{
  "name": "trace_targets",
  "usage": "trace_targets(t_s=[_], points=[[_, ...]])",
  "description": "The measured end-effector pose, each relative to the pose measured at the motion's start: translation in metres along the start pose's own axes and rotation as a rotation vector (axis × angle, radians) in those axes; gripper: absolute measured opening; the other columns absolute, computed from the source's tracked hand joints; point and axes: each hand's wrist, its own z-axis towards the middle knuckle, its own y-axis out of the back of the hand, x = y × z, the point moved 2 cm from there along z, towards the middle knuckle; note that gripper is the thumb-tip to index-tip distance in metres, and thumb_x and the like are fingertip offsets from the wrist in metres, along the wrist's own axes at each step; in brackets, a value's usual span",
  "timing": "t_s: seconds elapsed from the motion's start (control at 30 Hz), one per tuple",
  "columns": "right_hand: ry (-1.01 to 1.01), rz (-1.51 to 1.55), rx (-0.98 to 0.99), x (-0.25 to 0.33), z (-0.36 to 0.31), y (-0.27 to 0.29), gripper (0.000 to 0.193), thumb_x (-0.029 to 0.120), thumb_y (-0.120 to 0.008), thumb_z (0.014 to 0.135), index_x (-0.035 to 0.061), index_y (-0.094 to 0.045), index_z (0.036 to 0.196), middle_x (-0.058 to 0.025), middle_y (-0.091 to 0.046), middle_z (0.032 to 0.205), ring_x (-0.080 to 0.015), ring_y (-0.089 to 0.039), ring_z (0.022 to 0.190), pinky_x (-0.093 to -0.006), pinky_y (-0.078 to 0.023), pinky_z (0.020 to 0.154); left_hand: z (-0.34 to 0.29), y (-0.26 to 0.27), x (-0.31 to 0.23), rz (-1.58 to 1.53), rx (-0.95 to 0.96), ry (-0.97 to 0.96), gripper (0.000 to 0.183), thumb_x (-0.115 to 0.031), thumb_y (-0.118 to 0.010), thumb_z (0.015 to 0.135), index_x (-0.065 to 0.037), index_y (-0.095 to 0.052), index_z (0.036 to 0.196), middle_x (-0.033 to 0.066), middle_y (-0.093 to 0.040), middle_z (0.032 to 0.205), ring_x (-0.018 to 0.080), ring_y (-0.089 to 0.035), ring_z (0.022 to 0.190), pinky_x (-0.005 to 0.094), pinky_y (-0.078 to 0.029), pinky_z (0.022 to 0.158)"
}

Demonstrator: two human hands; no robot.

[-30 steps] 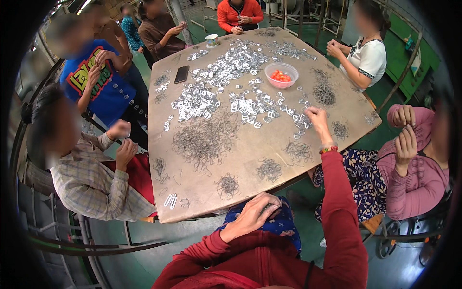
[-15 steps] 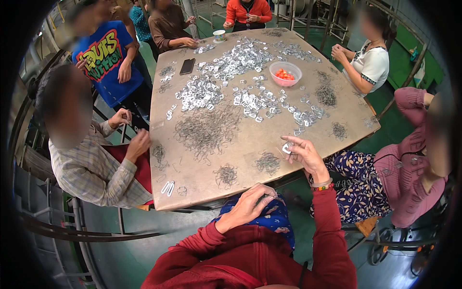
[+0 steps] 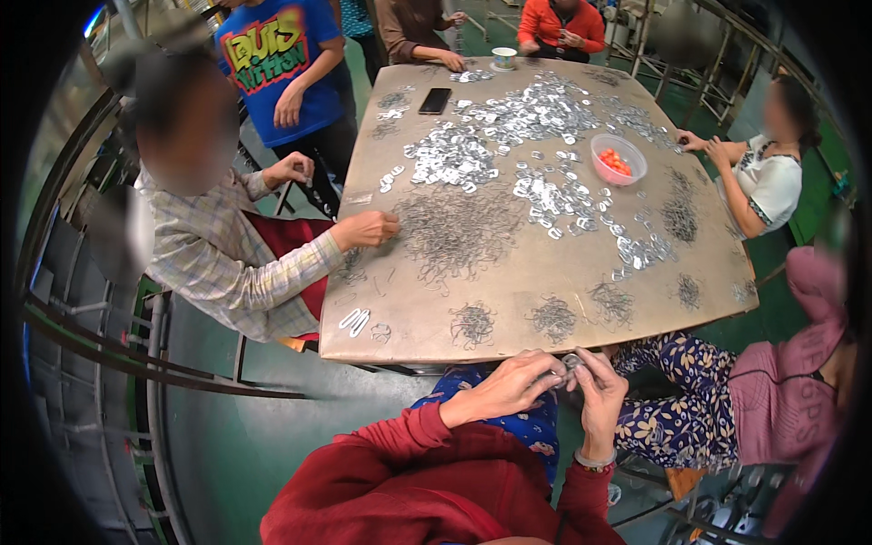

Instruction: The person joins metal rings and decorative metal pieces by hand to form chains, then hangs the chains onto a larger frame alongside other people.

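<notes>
At the near edge of the table, my left hand (image 3: 509, 386) and my right hand (image 3: 601, 400) meet fingertip to fingertip. Between them is a small metal buckle (image 3: 571, 361), partly covered by the fingers. My right thumb and fingers pinch it. The left fingers are pressed together against its other side; a thin wire piece there, if any, is too small to make out. Just beyond my hands lie small piles of thin wire pieces (image 3: 553, 319). A large heap of flat metal buckles (image 3: 451, 156) is farther off, with a broad spread of wire pieces (image 3: 454, 232) before it.
The brown tabletop (image 3: 418, 318) also carries a clear bowl of orange-red items (image 3: 616, 162), a dark phone (image 3: 435, 101), a white-green tub (image 3: 504, 58) and long white loops (image 3: 355, 321). Several people surround it; a person in checked sleeves (image 3: 259, 263) reaches over the left edge.
My right hand has come down and inward with the buckle to meet my left hand. The view has shifted. The person at left has reached onto the wire pieces.
</notes>
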Motion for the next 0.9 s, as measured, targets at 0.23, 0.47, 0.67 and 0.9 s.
trace_targets(t_s=[0.23, 0.47, 0.67, 0.9], points=[[0.076, -0.055, -0.062, 0.007, -0.007, 0.0, 0.019, -0.009, -0.063, 0.079, -0.0085, -0.064, 0.098, -0.0087, -0.062, 0.082, -0.0102, -0.058, 0.069, -0.0213, -0.047, 0.062, 0.005, 0.002, -0.012, -0.003, 0.029, 0.02, 0.012, -0.012, -0.059, 0.087, -0.003, -0.059, 0.095, 0.0142, -0.061, 0.091, 0.0326, -0.058, 0.089, 0.039, -0.046, 0.079], [0.109, 0.057, -0.112, 0.011, -0.008, -0.003, 0.016, -0.011, -0.064, 0.076, -0.0066, -0.065, 0.091, -0.0135, -0.062, 0.087, -0.0146, -0.057, 0.065, -0.0236, -0.047, 0.058, -0.004, -0.003, 0.006, 0.111, 0.058, 0.026, 0.014, -0.009, -0.061, 0.084, -0.003, -0.059, 0.097, 0.012, -0.062, 0.094, 0.0307, -0.059, 0.092, 0.0386, -0.046, 0.08], [0.119, -0.014, -0.047, 0.014, -0.017, -0.003, 0.013, -0.01, -0.065, 0.077, -0.0062, -0.065, 0.089, -0.0137, -0.061, 0.086, -0.0148, -0.06, 0.064, -0.0229, -0.049, 0.058, 0.002, 0.033, 0.034, 0.061, -0.094, 0.113, 0.047, -0.018, -0.07, 0.079, -0.005, -0.053, 0.12, 0.0126, -0.06, 0.115, 0.0269, -0.058, 0.105, 0.0362, -0.047, 0.085], [0.01, -0.083, -0.044, 0.027, -0.009, -0.015, 0.012, -0.013, -0.063, 0.074, -0.0071, -0.066, 0.084, -0.0125, -0.061, 0.082, -0.0143, -0.058, 0.064, -0.0236, -0.047, 0.059, 0.088, 0.107, 0.172, 0.976, -0.102, 0.384, 0.023, -0.024, -0.065, 0.08, -0.001, -0.064, 0.075, 0.0193, -0.063, 0.074, 0.0365, -0.062, 0.072, 0.0446, -0.049, 0.058]])
